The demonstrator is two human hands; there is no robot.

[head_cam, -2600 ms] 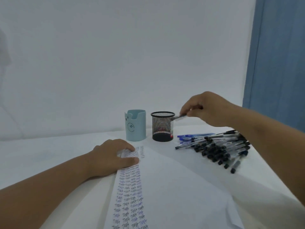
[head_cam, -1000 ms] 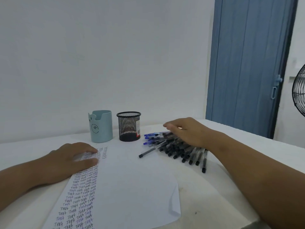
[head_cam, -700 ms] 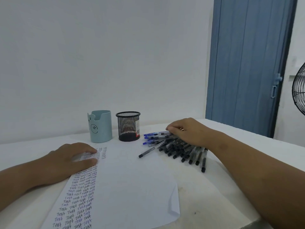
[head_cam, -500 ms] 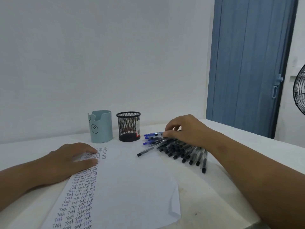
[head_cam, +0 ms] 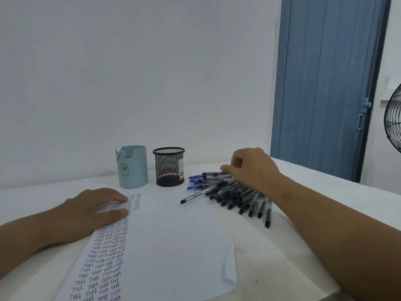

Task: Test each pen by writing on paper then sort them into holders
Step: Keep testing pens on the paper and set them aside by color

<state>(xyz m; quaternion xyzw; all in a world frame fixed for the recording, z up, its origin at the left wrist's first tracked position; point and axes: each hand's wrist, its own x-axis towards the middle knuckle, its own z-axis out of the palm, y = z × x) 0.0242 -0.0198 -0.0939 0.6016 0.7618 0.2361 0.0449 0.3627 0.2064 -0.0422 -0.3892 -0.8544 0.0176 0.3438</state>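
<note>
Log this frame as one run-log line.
phase: picking next pen | right hand: pinching black pen atop pen pile | left hand: flat on paper | holders: mesh cup, blue cup

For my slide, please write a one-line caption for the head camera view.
Left hand presses the test paper flat while right hand pinches a pen from the pile.

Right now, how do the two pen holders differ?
The light blue holder has solid walls with a printed face and a notched rim; the black mesh holder is see-through wire with a plain round rim and a label. The light blue holder stands left, nearer the left hand; the black mesh holder stands nearer the pen pile. Both are upright cylinders of similar height on the table.
</note>
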